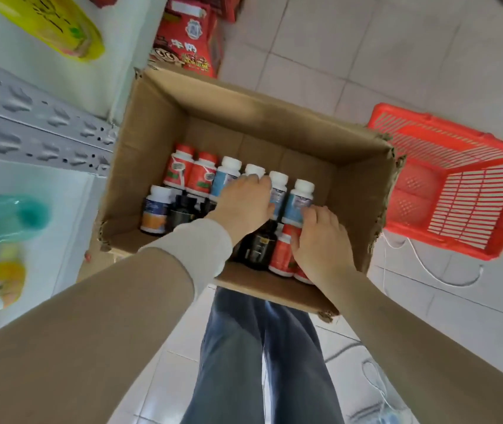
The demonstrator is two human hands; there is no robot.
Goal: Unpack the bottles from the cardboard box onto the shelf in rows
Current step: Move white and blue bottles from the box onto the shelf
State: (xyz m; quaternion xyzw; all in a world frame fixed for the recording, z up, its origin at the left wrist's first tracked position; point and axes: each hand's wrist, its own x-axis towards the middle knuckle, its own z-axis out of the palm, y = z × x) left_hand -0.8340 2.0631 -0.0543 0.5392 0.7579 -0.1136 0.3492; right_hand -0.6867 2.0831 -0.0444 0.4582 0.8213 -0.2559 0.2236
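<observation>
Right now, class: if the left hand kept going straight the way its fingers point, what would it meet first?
The left hand would likely meet the white-capped blue bottle at its fingertips; actual contact is unclear.

The left hand (245, 203) covers most of one white-capped bottle (255, 170). The right hand (320, 240) hides part of the red bottles (282, 255). Bottle labels are too blurry to read. The shelf (29, 130) is cut off at the left edge.
</observation>
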